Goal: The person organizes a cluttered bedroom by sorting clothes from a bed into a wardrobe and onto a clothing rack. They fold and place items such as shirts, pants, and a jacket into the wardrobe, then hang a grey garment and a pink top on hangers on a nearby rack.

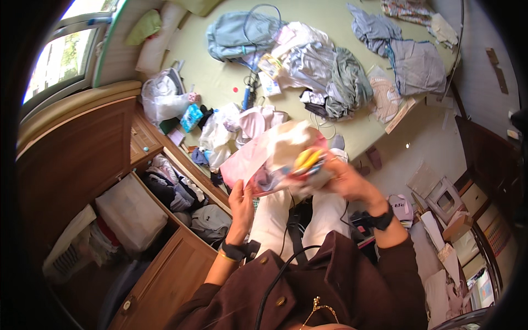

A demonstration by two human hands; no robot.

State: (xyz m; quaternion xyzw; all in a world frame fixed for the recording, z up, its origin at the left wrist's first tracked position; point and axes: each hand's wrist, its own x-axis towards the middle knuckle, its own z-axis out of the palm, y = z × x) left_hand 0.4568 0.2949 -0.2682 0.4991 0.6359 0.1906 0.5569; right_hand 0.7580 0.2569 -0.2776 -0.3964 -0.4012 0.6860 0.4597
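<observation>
My left hand [241,206] pinches the near edge of a pink bag [247,159], which looks like thin plastic. The bag hangs over my lap with its mouth spread. At its right side my right hand [350,181] grips a blurred multicoloured bundle [308,161] with yellow, blue and red parts. Motion blur hides what the bundle is, and whether it is inside the bag or just in front of it. A pale crumpled part [291,138] shows at the bag's top. Beneath both hands are my legs in white trousers [270,225].
Ahead is a bed [350,144] with heaped clothes [313,66], a blue-grey backpack [237,35] and a white plastic bag [163,99]. An open drawer [175,185] of clothes lies to the left, beside a wooden cabinet [165,280]. Cluttered shelves [462,222] stand at right.
</observation>
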